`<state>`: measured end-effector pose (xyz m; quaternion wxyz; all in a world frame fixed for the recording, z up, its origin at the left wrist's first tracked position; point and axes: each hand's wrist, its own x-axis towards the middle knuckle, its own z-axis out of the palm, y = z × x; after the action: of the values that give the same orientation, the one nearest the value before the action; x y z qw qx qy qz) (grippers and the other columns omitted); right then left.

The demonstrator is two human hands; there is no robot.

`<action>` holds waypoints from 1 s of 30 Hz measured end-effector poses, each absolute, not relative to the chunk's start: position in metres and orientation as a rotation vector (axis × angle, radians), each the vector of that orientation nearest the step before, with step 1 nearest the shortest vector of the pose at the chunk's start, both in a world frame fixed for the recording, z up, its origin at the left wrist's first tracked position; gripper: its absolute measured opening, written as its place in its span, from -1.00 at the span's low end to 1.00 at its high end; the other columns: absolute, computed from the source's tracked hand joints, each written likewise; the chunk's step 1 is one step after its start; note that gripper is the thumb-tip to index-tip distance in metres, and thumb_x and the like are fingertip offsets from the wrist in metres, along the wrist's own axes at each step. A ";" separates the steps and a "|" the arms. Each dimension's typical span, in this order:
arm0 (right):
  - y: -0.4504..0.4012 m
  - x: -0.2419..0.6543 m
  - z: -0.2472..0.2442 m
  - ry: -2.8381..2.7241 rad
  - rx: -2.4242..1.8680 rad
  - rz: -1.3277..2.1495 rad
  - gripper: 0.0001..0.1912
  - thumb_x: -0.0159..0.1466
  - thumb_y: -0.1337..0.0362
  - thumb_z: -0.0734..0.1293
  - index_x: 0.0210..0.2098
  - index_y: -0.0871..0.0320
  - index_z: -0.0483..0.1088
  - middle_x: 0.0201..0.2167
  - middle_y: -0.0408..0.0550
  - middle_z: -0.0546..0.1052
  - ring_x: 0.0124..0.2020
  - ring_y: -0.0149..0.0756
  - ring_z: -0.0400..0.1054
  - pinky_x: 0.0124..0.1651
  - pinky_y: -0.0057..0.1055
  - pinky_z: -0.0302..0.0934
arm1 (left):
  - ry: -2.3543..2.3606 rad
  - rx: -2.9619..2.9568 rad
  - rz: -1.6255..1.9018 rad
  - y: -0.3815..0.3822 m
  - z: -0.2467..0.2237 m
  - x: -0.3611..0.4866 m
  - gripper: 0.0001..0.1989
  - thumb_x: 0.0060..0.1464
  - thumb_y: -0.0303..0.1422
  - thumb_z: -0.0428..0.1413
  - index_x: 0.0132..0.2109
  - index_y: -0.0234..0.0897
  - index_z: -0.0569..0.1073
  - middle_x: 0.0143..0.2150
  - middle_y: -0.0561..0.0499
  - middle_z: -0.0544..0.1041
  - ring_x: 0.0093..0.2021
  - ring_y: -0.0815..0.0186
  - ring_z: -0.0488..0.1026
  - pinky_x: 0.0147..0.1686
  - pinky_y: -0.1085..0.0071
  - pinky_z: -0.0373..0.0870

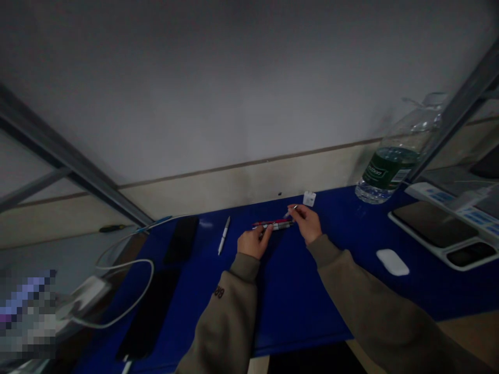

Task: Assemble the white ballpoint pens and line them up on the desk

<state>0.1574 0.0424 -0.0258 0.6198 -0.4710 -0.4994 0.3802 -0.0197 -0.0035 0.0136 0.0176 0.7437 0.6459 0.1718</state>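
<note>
Several pens point(278, 226), one of them red and others white and silver, lie close together on the blue tabletop point(288, 291). My left hand point(253, 242) is closed at their left ends, thumb and fingers around them. Just past their right ends, my right hand point(307, 223) pinches a slim pale pen point(289, 212), mostly hidden by the fingers. A single white pen point(223, 236) with a grey end lies apart, left of my left hand. Beyond my right hand sits a small white tag point(309, 198).
A large water bottle point(395, 156) with a green label stands at the back right. Nearer are a white earbud case point(392, 262) and a digital scale point(434, 223). Two black phones point(181, 239) and a white cable point(152, 275) occupy the left side. A wall rises behind.
</note>
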 end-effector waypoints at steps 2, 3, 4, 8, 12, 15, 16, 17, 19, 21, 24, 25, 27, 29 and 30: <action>0.038 0.154 -0.020 -1.093 -1.037 0.949 -0.62 0.15 0.00 0.26 -0.27 0.20 0.40 -0.56 -0.15 0.39 -0.56 -0.42 0.20 -0.46 -0.44 0.14 | 1.998 2.321 0.517 -0.002 0.010 -0.021 -0.44 0.16 0.04 -0.24 -0.34 -0.21 0.50 -0.49 -0.04 0.51 -0.43 0.30 0.46 -0.50 0.48 0.13; 0.036 0.153 -0.017 -1.073 -1.012 0.991 -0.63 0.17 -0.01 0.25 -0.29 0.19 0.39 -0.59 -0.17 0.36 -0.58 -0.43 0.18 -0.50 -0.45 0.12 | 1.991 2.328 0.506 -0.002 0.009 -0.021 -0.43 0.16 0.05 -0.25 -0.34 -0.22 0.50 -0.50 -0.05 0.51 -0.44 0.30 0.46 -0.50 0.49 0.13; 0.034 0.152 -0.015 -1.060 -0.987 1.034 -0.63 0.17 -0.01 0.24 -0.30 0.19 0.38 -0.62 -0.18 0.34 -0.59 -0.43 0.18 -0.52 -0.46 0.11 | 1.983 2.334 0.499 -0.001 0.007 -0.022 -0.43 0.16 0.05 -0.25 -0.34 -0.22 0.50 -0.50 -0.05 0.51 -0.44 0.29 0.46 -0.50 0.48 0.14; 0.030 0.147 -0.010 -1.080 -0.918 1.162 -0.66 0.17 0.00 0.26 -0.33 0.18 0.36 -0.64 -0.19 0.33 -0.60 -0.43 0.20 -0.52 -0.47 0.12 | 1.960 2.348 0.487 -0.001 0.004 -0.023 -0.41 0.15 0.06 -0.27 -0.32 -0.21 0.50 -0.48 -0.06 0.51 -0.43 0.27 0.46 -0.49 0.47 0.15; 0.026 0.142 -0.009 -1.129 -0.906 1.204 -0.65 0.16 -0.01 0.27 -0.31 0.17 0.37 -0.61 -0.16 0.38 -0.57 -0.41 0.25 -0.48 -0.45 0.17 | 1.969 2.358 0.441 0.000 0.003 -0.024 -0.42 0.16 0.06 -0.27 -0.28 -0.21 0.50 -0.45 -0.07 0.53 -0.40 0.27 0.47 -0.47 0.47 0.17; 0.025 0.141 -0.010 -1.179 -0.888 1.220 -0.65 0.15 0.00 0.29 -0.29 0.17 0.37 -0.59 -0.14 0.42 -0.55 -0.40 0.29 -0.45 -0.43 0.20 | 1.953 2.369 0.433 0.001 0.002 -0.026 -0.44 0.18 0.03 -0.27 -0.25 -0.21 0.49 -0.42 -0.07 0.54 -0.37 0.25 0.49 -0.45 0.47 0.20; 0.025 0.141 -0.011 -1.194 -0.889 1.224 -0.65 0.15 0.00 0.29 -0.29 0.17 0.38 -0.58 -0.14 0.43 -0.54 -0.39 0.30 -0.44 -0.42 0.21 | 1.928 2.380 0.437 0.002 0.002 -0.026 -0.46 0.19 0.01 -0.27 -0.23 -0.21 0.49 -0.41 -0.07 0.54 -0.36 0.25 0.49 -0.44 0.47 0.22; 0.026 0.141 -0.012 -1.206 -0.896 1.226 -0.65 0.15 0.00 0.28 -0.29 0.18 0.38 -0.57 -0.13 0.43 -0.54 -0.39 0.30 -0.44 -0.42 0.22 | 1.886 2.397 0.444 0.002 0.001 -0.027 -0.48 0.20 -0.01 -0.27 -0.20 -0.20 0.47 -0.40 -0.07 0.54 -0.35 0.25 0.49 -0.43 0.47 0.23; 0.026 0.141 -0.014 -1.232 -0.920 1.234 -0.65 0.15 0.00 0.29 -0.30 0.18 0.39 -0.57 -0.13 0.44 -0.54 -0.39 0.31 -0.44 -0.42 0.22 | 1.765 2.439 0.458 0.005 -0.001 -0.027 -0.54 0.23 -0.07 -0.25 -0.14 -0.19 0.44 -0.35 -0.06 0.55 -0.32 0.26 0.50 -0.40 0.47 0.26; 0.026 0.141 -0.016 -1.286 -0.934 1.257 -0.67 0.13 0.01 0.31 -0.32 0.18 0.40 -0.56 -0.13 0.45 -0.54 -0.39 0.31 -0.44 -0.43 0.21 | 1.653 2.469 0.464 0.006 -0.003 -0.028 -0.60 0.23 -0.10 -0.22 -0.07 -0.19 0.40 -0.29 -0.06 0.55 -0.28 0.27 0.50 -0.37 0.48 0.28; 0.024 0.139 -0.016 -1.402 -0.908 1.265 -0.70 0.12 0.04 0.33 -0.35 0.17 0.40 -0.49 -0.12 0.47 -0.49 -0.39 0.32 -0.41 -0.42 0.23 | 1.590 2.462 0.472 0.007 -0.006 -0.028 -0.63 0.22 -0.11 -0.17 0.04 -0.19 0.30 -0.25 -0.06 0.54 -0.26 0.26 0.51 -0.37 0.48 0.31; 0.023 0.138 -0.016 -1.437 -0.905 1.250 -0.71 0.12 0.05 0.33 -0.36 0.17 0.40 -0.48 -0.12 0.47 -0.49 -0.39 0.33 -0.40 -0.42 0.23 | 1.576 2.449 0.488 0.007 -0.006 -0.028 -0.62 0.22 -0.11 -0.15 0.07 -0.18 0.26 -0.24 -0.06 0.54 -0.26 0.26 0.51 -0.37 0.48 0.32; 0.022 0.137 -0.016 -1.493 -0.937 1.200 -0.71 0.13 0.05 0.32 -0.38 0.17 0.38 -0.50 -0.13 0.47 -0.50 -0.38 0.32 -0.40 -0.42 0.23 | 1.540 2.424 0.530 0.006 -0.005 -0.028 -0.62 0.21 -0.11 -0.13 0.08 -0.17 0.22 -0.23 -0.04 0.54 -0.25 0.27 0.51 -0.36 0.48 0.33; 0.021 0.138 -0.016 -1.535 -1.010 1.131 -0.71 0.15 0.04 0.30 -0.44 0.16 0.36 -0.58 -0.17 0.43 -0.54 -0.39 0.31 -0.43 -0.43 0.20 | 1.523 2.422 0.550 0.005 -0.003 -0.029 -0.63 0.21 -0.11 -0.13 0.08 -0.15 0.21 -0.21 -0.03 0.54 -0.23 0.28 0.51 -0.32 0.48 0.34; 0.021 0.138 -0.016 -1.559 -1.045 1.091 -0.70 0.16 0.03 0.29 -0.47 0.16 0.34 -0.62 -0.18 0.41 -0.56 -0.38 0.30 -0.45 -0.43 0.19 | 1.531 2.432 0.541 0.004 -0.003 -0.029 -0.63 0.21 -0.11 -0.13 0.09 -0.14 0.22 -0.21 -0.02 0.54 -0.23 0.29 0.50 -0.31 0.48 0.34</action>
<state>0.1384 0.0211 -0.0161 0.4667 -0.4260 -0.6350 0.4444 -0.0288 0.0040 -0.0026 0.1085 0.8267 0.5205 0.1841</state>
